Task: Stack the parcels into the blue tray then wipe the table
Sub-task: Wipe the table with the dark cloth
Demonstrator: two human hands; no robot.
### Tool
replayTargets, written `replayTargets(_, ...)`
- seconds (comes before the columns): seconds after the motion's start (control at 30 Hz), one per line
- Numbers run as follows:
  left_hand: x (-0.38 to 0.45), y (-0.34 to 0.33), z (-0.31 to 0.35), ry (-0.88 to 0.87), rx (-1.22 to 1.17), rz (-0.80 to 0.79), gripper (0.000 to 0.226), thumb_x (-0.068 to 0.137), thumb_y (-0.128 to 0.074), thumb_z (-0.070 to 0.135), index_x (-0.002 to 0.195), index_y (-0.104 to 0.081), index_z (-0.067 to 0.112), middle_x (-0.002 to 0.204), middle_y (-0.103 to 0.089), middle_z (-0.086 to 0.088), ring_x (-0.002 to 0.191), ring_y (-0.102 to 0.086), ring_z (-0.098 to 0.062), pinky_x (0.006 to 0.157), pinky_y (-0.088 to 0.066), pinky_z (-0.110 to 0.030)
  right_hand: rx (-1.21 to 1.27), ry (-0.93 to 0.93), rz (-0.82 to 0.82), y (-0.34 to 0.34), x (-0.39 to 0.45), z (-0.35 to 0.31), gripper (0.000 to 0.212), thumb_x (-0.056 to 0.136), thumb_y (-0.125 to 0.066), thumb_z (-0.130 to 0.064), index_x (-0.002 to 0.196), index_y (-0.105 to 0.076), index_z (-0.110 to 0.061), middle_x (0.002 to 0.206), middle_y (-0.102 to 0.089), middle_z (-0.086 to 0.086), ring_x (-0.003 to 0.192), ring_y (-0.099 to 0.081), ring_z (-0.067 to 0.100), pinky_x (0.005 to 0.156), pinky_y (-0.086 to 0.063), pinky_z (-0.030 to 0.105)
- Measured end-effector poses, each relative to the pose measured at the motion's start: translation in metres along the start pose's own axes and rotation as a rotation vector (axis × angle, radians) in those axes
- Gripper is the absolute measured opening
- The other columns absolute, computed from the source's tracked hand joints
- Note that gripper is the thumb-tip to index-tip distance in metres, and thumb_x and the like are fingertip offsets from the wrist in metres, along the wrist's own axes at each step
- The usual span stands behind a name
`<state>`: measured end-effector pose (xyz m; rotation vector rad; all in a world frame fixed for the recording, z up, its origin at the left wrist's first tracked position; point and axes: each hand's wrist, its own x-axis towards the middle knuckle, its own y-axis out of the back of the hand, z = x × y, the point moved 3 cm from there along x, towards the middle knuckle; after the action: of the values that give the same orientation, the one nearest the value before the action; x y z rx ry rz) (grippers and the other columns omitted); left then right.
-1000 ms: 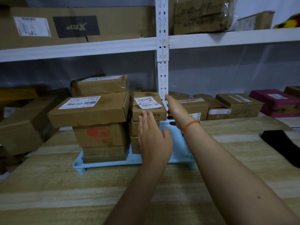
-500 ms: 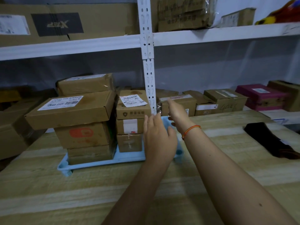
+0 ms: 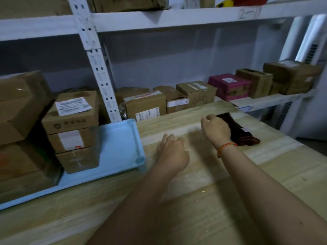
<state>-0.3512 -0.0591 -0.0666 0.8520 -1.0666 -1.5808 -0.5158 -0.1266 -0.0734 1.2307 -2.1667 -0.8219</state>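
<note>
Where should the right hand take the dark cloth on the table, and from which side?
Probably the near, bunched end of the cloth, from above and from its left, where the right hand is. The cloth lies flat in a long strip, so a top pinch on that thicker fold suits best.

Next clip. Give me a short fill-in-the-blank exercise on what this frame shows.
1. The stacked parcels stand in a tray coloured ____.
2. The orange string bracelet is on the ____ wrist.
3. The right hand reaches toward a dark ____ on the table.

Missing words: blue; right; cloth
</note>
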Motion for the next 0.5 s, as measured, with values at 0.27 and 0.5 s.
replayTargets(0.27, 0.035, -0.020, 0.014, -0.050, 0.056, -0.103, 0.053, 0.100, -0.040, 0.030, 0.150, -0.029, 0.017, 0.162, -0.012, -0.006, 0.150, 0.000, -0.022, 0.120, -0.013, -0.040, -0.487, -0.067, -0.043, 0.011, 0.043, 0.077, 0.059, 0.097, -0.034, -0.056, 0.150, -0.023, -0.032, 0.159, -0.017, 0.013, 0.147, -0.012, 0.035, 0.112, -0.019, 0.061)
replayTargets(0.5, 0.052, -0.030, -0.003, -0.061, 0.132, -0.126, 0.052, 0.099, -0.039, 0.030, 0.149, -0.031, 0.020, 0.162, -0.013, -0.005, 0.150, -0.001, -0.022, 0.120, -0.012, -0.045, -0.502, -0.102, -0.194, 0.002, 0.074, 0.104, 0.063, 0.097, -0.033, -0.057, 0.152, -0.021, -0.029, 0.153, -0.026, 0.019, 0.140, -0.027, 0.038, 0.109, -0.033, 0.053)
